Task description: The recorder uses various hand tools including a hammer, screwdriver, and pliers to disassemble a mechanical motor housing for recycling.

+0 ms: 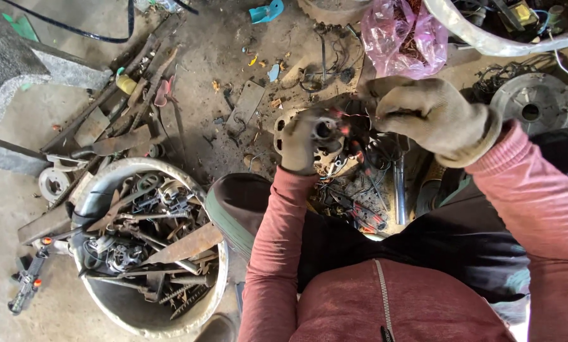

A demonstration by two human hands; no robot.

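Both my hands wear dirty tan work gloves. My left hand point(303, 142) grips a small round metal motor part point(327, 129) with a dark hole at its centre. My right hand point(432, 114) is closed on a bundle of red and dark wires point(355, 120) that runs out of that part. The two hands are close together above my knees. Beneath them lies a tangle of loose wires and small metal pieces point(353, 202).
A round tub point(189, 297) of rusty scrap metal stands at lower left. Rusty bars and blades point(119, 120) lie on the dirt floor beyond it. A pink plastic bag point(404, 38) sits at the top. A round metal motor housing point(534, 104) lies at right.
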